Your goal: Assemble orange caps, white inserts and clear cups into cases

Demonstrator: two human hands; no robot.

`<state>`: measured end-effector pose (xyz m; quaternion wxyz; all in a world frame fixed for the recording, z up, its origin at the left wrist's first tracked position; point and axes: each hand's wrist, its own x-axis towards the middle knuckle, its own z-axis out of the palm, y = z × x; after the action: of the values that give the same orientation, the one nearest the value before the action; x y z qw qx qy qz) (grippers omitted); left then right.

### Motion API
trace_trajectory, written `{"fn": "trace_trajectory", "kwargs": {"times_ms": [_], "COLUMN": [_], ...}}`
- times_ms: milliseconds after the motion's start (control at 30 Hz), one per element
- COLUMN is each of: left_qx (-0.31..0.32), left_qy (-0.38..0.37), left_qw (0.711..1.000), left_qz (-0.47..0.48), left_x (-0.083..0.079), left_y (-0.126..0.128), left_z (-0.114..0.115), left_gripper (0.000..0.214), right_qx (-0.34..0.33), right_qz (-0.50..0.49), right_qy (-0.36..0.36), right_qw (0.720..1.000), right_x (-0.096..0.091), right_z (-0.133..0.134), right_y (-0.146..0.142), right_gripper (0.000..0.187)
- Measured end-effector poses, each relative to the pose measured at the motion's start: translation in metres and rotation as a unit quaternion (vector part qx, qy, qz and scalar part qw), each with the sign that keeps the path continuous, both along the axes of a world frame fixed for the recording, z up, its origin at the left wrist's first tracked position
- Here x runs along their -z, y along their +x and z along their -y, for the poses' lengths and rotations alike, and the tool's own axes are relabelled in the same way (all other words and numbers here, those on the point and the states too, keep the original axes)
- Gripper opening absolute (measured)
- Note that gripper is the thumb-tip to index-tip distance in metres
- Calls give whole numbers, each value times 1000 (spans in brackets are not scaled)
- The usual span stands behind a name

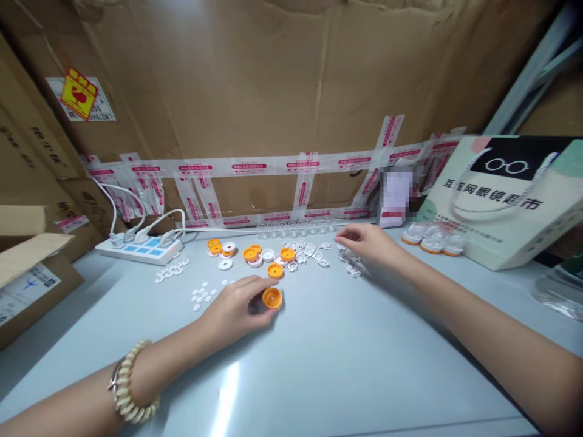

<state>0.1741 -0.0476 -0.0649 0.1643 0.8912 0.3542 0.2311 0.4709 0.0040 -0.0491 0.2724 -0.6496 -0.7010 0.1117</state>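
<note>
Far left, an open brown cardboard box (34,294) is seen. At about two o'clock from it, a white rectangular power strip (141,250) is set; at four o'clock from the strip, small round white discs (200,299) are scattered. Just right of these, the left hand (243,303) is placed, thumb and fingers pinched on a shallow round orange plastic cup (272,298), held at the hand's three o'clock, opening turned to the camera. Whether it is lifted off the pale grey table (319,364) cannot be told. Judged light, stiff, rather smooth, so liable to slip or roll; best gripped by opposite sides of the outer wall. At the cup's twelve o'clock, a second orange round part (275,271) is placed; at one o'clock, thin white openwork plastic pieces (310,250) are strewn, probably light and snap-prone, best pinched by an edge. At two o'clock, well apart from the left, the right hand (364,240) is held beside more openwork pieces (350,265), fingertips bunched; a grip on one cannot be told. At its three o'clock, clear-domed orange-based parts (432,241) are grouped.
</note>
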Motion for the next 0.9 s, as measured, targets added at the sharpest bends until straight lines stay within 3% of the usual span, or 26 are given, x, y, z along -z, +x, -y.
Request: {"fn": "trace_trajectory", "kwargs": {"times_ms": [133,367,500,600,733,900], "left_qx": [-3,4,1,9,15,-1], "left_qy": [10,17,16,18,68,110], "left_qw": [1000,1000,1000,1000,996,986], "left_qz": [-18,-25,-23,-11,52,128], "left_x": [2,1,1,-1,-6,-9], "left_y": [1,1,1,0,-1,1], "left_z": [0,0,1,2,2,5], "left_gripper": [42,41,38,39,32,29], "right_qx": [19,-7,3,12,-21,-150], "right_qz": [8,-34,-71,-101,-186,-349], "right_qy": [-9,-58,-61,-42,-2,-84], "right_qw": [1000,998,996,994,982,921], "right_x": [16,33,34,24,-1,-17], "right_z": [-23,-30,-32,-29,-5,46], "right_y": [27,27,28,25,-6,-79], "right_gripper": [21,15,13,19,19,27]}}
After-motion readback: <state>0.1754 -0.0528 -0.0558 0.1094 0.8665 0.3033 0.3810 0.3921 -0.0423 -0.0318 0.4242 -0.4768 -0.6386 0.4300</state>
